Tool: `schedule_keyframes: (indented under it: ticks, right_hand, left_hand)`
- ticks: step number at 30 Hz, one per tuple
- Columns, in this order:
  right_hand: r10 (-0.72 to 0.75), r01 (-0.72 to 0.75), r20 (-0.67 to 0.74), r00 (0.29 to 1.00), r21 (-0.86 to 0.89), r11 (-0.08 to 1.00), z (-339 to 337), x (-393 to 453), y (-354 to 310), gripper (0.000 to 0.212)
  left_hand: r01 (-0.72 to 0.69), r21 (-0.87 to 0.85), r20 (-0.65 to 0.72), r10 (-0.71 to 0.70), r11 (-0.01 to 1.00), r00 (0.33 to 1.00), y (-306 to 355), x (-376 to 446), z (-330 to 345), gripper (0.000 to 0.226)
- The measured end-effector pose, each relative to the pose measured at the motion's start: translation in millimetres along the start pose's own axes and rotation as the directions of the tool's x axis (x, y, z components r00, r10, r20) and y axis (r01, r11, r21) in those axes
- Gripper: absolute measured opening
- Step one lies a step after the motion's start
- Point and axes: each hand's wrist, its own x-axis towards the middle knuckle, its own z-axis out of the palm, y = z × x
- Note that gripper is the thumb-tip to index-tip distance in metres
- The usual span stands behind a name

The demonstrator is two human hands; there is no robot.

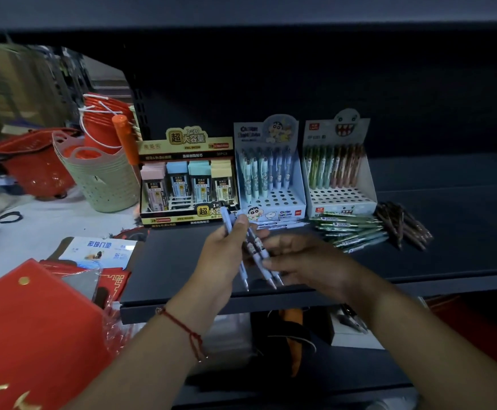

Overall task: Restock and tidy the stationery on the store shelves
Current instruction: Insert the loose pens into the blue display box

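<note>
both hands, left hand (223, 255) and right hand (297, 261), have fingers curled round loose pens (256, 250); a slack grip could drop one off the shelf (182, 261).

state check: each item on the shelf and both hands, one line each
Left hand: grips pale blue pens.
Right hand: fingers on the same pens.
Cartoon pen display box: upright, front holes empty.
Monster pen display box: upright, front holes empty.
Green pens: lying loose on shelf.
Brown pens: lying loose.

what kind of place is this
Most likely a shop's stationery aisle, mid-restock: a dark shelf holds printed display boxes of pens and pencil leads, loose pens lie beside them, and stacked shopping baskets stand at left.
</note>
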Motion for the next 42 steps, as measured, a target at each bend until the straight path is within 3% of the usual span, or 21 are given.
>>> schedule_keyframes:
  ticks: [6,9,12,15,19,28,31,34,37,42]
  right_hand:
    - [0.053,-0.043,-0.119,0.991,0.084,0.996,-7.9,12.2,1.1,0.018]
    - [0.058,-0.011,-0.213,0.975,0.216,0.976,-15.0,19.4,-2.6,0.016]
    - [0.027,0.062,-0.309,0.951,0.273,0.960,-23.2,30.0,-4.6,0.010]
    - [-0.039,0.113,-0.387,0.921,0.170,0.979,-32.2,40.9,-6.5,0.014]
    - [-0.069,0.151,-0.539,0.839,0.108,0.983,-44.3,59.3,-10.9,0.017]
    - [-0.265,0.288,-0.709,0.654,-0.091,0.953,-67.0,109.0,-16.3,0.014]
    - [-0.338,0.322,-0.701,0.628,-0.162,0.933,-72.3,129.9,-14.4,0.021]
    - [-0.365,0.267,-0.698,0.617,-0.250,0.931,-75.2,147.9,-9.0,0.013]
    - [-0.408,0.220,-0.687,0.601,-0.349,0.911,-75.8,163.3,-5.3,0.026]
    - [-0.417,0.090,-0.667,0.617,-0.467,0.880,-75.1,181.4,-0.2,0.005]
  left_hand:
    - [-0.025,-0.008,-0.036,0.025,1.000,0.999,7.5,14.5,-10.0,0.029]
    - [0.033,-0.061,-0.044,-0.036,0.998,0.998,11.8,23.7,-18.1,0.033]
    - [0.122,0.009,-0.023,-0.122,0.993,0.992,10.2,32.9,-17.5,0.039]
    - [0.195,0.038,0.007,-0.195,0.980,0.981,10.0,38.8,-11.4,0.035]
    - [0.258,-0.059,0.093,-0.252,0.964,0.963,11.5,47.5,-8.0,0.017]
    - [0.118,0.020,-0.028,-0.118,0.993,0.993,6.4,70.0,-8.0,0.007]
    - [0.100,0.018,-0.017,-0.099,0.995,0.995,7.3,73.7,-5.9,0.008]
    - [0.090,0.013,-0.009,-0.090,0.996,0.996,8.6,81.0,-4.1,0.009]
    - [0.092,-0.006,-0.006,-0.092,0.996,0.996,9.0,88.9,-5.1,0.017]
    - [0.105,-0.026,-0.017,-0.105,0.994,0.994,9.6,95.9,-12.1,0.020]
